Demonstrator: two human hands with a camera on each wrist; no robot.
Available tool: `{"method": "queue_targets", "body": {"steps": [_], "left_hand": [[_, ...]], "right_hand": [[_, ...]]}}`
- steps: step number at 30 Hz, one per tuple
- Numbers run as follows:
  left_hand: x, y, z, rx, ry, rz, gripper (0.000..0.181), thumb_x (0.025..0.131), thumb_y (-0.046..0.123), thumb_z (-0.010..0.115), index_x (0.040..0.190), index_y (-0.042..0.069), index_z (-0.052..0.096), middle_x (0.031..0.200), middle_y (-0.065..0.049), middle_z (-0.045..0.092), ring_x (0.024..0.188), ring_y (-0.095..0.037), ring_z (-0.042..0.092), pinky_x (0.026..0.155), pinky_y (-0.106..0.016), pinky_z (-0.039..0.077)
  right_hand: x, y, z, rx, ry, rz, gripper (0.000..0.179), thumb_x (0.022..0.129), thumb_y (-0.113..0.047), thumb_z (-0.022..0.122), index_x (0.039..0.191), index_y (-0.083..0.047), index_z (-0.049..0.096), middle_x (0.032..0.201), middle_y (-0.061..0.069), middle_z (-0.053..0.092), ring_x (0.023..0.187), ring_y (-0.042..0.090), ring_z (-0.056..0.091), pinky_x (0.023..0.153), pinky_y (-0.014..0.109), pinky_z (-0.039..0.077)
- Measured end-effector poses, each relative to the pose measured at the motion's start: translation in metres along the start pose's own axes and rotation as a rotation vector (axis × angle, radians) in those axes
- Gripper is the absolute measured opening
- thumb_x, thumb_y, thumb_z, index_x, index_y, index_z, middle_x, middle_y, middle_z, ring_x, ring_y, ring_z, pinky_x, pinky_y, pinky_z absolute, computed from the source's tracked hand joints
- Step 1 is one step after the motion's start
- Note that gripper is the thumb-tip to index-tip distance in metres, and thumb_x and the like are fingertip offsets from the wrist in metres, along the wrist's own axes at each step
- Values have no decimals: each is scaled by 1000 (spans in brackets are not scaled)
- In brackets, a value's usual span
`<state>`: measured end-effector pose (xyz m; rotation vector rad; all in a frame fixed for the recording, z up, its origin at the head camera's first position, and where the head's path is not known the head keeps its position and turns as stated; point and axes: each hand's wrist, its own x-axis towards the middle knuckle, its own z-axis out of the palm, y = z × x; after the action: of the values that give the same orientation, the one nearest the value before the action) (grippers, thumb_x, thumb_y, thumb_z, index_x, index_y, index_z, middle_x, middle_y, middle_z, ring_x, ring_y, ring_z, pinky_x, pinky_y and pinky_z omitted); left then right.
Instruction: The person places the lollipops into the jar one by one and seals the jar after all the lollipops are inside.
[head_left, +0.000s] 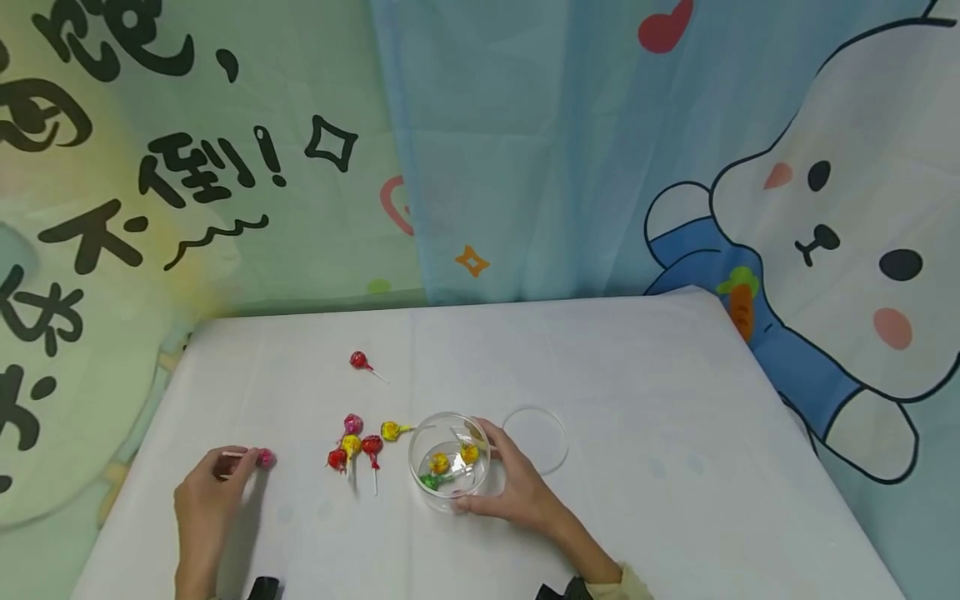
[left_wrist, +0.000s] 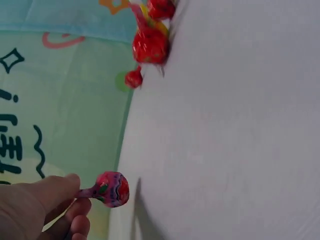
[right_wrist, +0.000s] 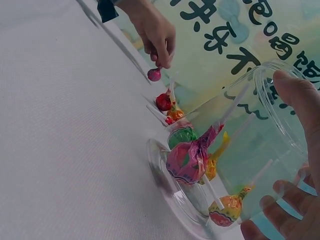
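My left hand [head_left: 210, 496] pinches a pink-wrapped lollipop [head_left: 266, 458] by its stick, at the left of the table. In the left wrist view its wrapper shows pink, red and green. My right hand [head_left: 521, 492] grips a clear round jar [head_left: 450, 498] from the right, thumb and fingers around its side. Inside the jar lie several lollipops, among them a pink one [right_wrist: 187, 162], a green one [right_wrist: 182, 136] and a yellow-orange one [right_wrist: 226, 211]. Between the hands, a cluster holds a yellow lollipop [head_left: 350, 444], a red lollipop [head_left: 372, 446] and others.
Another yellow lollipop [head_left: 392, 431] lies just left of the jar. A lone red lollipop [head_left: 359, 361] lies farther back. A clear round lid [head_left: 564, 442] rests flat right of the jar. The white-covered table [head_left: 660, 400] backs onto a printed curtain [head_left: 510, 167].
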<state>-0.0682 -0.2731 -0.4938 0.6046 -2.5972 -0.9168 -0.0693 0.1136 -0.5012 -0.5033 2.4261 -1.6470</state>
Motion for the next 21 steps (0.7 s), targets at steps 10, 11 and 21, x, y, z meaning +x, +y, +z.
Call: {"method": "queue_targets", "body": {"steps": [10, 11, 21], "left_hand": [[-31, -3, 50, -324, -131, -181, 35, 80, 47, 76, 98, 18, 71, 85, 4, 72, 72, -6, 63, 58, -19, 49], [-34, -6, 59, -341, -145, -184, 36, 79, 50, 75, 98, 20, 71, 87, 5, 72, 74, -8, 64, 59, -19, 49], [-77, 85, 48, -547, -274, -19, 20, 83, 24, 77, 95, 10, 71, 89, -3, 70, 70, -13, 61, 59, -21, 51]], "right_hand": [[0, -1, 1, -11, -2, 7, 94, 71, -32, 83, 148, -19, 31, 148, 8, 44, 132, 30, 48, 105, 56, 40], [1, -2, 1, -11, -1, 8, 94, 71, -32, 83, 148, -19, 31, 149, 9, 44, 132, 30, 48, 105, 57, 40], [1, -1, 2, -6, 15, 17, 94, 70, -32, 84, 148, -19, 32, 148, 11, 45, 131, 27, 48, 105, 55, 41]]}}
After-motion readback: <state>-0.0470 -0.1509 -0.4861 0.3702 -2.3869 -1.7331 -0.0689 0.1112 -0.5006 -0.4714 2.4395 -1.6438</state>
